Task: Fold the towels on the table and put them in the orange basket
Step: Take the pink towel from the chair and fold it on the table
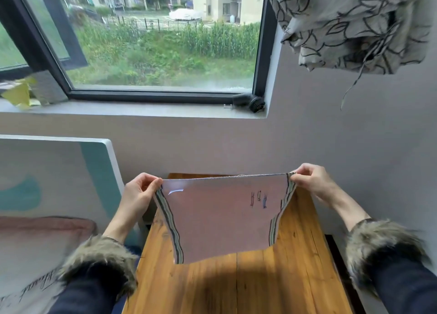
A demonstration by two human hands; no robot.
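**Pink towel held up by its top corners over the counter**

The left hand [139,193] pinched the upper left corner of a pink towel [220,216], and the right hand [312,181] pinched the upper right corner. The top edge ran taut, left to right, between them; the towel hung downward, with its striped side borders curling inward and its lower edge just above the wooden counter [236,287]. The counter's far edge met the grey wall [331,134], and its near boards lay bare. A painted canvas [56,183] leaned close on the left. Three small embroidered marks sat near the towel's upper right, too small to read. Fur-trimmed cuffs [99,259] covered both wrists.
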